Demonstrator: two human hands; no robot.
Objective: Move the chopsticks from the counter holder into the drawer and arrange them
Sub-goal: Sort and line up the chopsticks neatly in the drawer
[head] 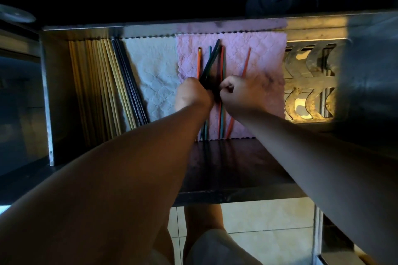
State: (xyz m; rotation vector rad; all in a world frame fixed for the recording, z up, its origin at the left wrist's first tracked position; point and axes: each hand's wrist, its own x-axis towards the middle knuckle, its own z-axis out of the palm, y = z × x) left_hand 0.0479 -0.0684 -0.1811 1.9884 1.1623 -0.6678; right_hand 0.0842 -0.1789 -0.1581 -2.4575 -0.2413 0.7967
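Drawer [237, 161] holds coloured chopsticks [222, 60] on a pink cloth [262, 54]

I read this as a home kitchen: an open drawer [48, 101] holds bamboo chopsticks [92, 84] and coloured chopsticks [246, 61] on quilted dishcloths [262, 60], beside a perforated steel tray [310, 66], pale tiled floor [269, 232] below.

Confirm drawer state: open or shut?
Open: the drawer sits pulled out, pink cloth and coloured chopsticks exposed from above, left hand and right hand reaching inside it.
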